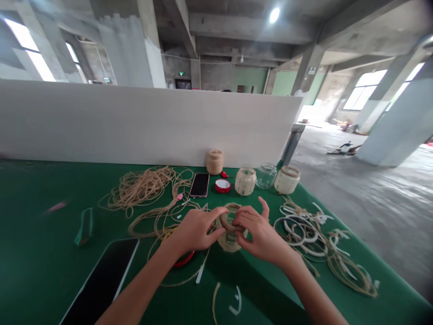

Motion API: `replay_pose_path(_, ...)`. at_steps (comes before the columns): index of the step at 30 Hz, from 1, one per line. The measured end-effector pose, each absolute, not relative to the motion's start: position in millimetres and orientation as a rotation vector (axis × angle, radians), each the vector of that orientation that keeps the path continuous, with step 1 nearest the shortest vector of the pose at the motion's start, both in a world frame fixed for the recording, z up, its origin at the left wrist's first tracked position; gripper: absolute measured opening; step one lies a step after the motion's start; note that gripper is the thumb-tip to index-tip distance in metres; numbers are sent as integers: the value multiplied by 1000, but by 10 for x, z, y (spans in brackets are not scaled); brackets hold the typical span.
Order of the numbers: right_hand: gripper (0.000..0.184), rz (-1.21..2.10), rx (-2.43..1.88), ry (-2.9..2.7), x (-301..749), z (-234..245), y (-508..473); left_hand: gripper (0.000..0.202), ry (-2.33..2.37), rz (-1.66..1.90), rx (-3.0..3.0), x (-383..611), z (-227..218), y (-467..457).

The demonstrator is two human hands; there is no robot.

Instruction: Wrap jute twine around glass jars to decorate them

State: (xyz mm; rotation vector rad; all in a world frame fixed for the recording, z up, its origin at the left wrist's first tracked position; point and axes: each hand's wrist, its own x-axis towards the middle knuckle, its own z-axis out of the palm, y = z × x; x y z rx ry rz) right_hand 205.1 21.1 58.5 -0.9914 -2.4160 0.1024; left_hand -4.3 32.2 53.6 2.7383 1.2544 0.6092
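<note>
Twine-wrapped glass jar (230, 241) is held between both hands at centre front of the green-covered table (40, 203); whether its base touches the surface cannot be determined. A band of twine coils (227, 221) lies around its upper end, partly blurred. The left hand (194, 230) is curved, with fingers pressed over the jar's left side. The right hand (260, 234) is also curved, fingers pressed on the coils from the right and thumb obscured; the index finger or thumb rising at its top cannot be identified with certainty.

Assessment: the item should be fairly light but rigid and breakable beneath its soft, fibrous wrap. The twine should offer moderate grip, though the coils may slide under pressure. The wrapped body is judged the safer hold, not the loose upper turns.

Nearby, beyond the hands, stand a twine spool (214, 162), a red lid (223, 186), two wrapped jars (245, 181) (287, 179) and a bare glass jar (266, 175). A loose jute twine pile (145, 192) and a smartphone (199, 185) lie left; pale strips and twine (304, 230) lie right.
</note>
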Motion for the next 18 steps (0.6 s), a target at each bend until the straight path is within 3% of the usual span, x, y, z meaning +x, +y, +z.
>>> replay_pose_path(18,13,131,-993,-2449,2132,631,211,38,1217,762,2909,-140,358,479)
